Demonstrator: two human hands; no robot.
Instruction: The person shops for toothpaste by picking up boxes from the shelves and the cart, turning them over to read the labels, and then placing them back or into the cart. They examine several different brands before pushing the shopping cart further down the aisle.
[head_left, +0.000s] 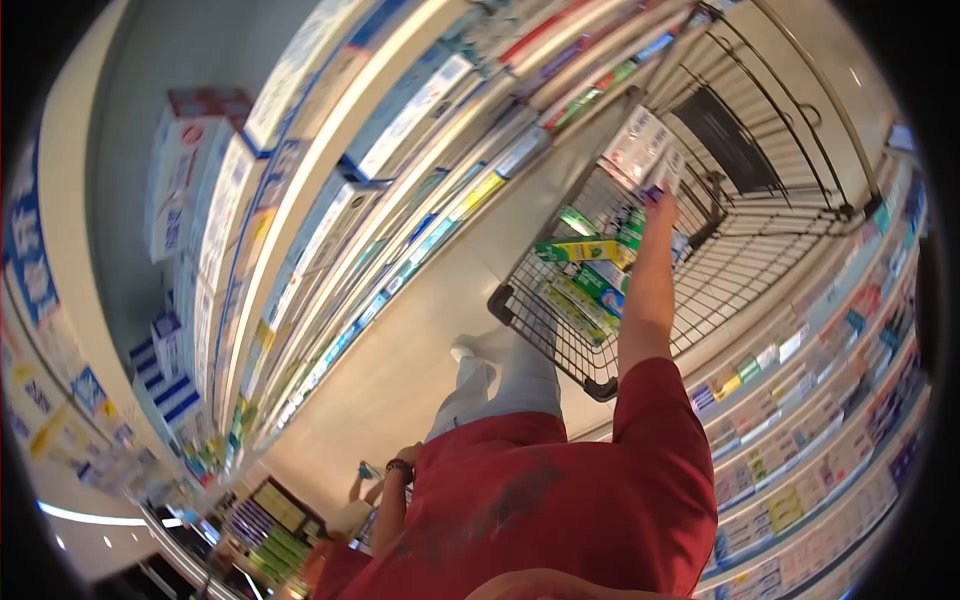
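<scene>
Right hand (660,208) is closed on a white pack (638,148), held over the cart (760,260), just above the green boxes (590,265). Best to lower it flat beside them, not drop it. Left hand (408,456) is down by my hip; can't tell its grip.

Fingertips of your right hand (660,207) hid behind box (640,150); box print blurred. Your left hand (368,472) was too small, grip unreadable. Shelf goods (800,400) beside both hands smeared.
</scene>
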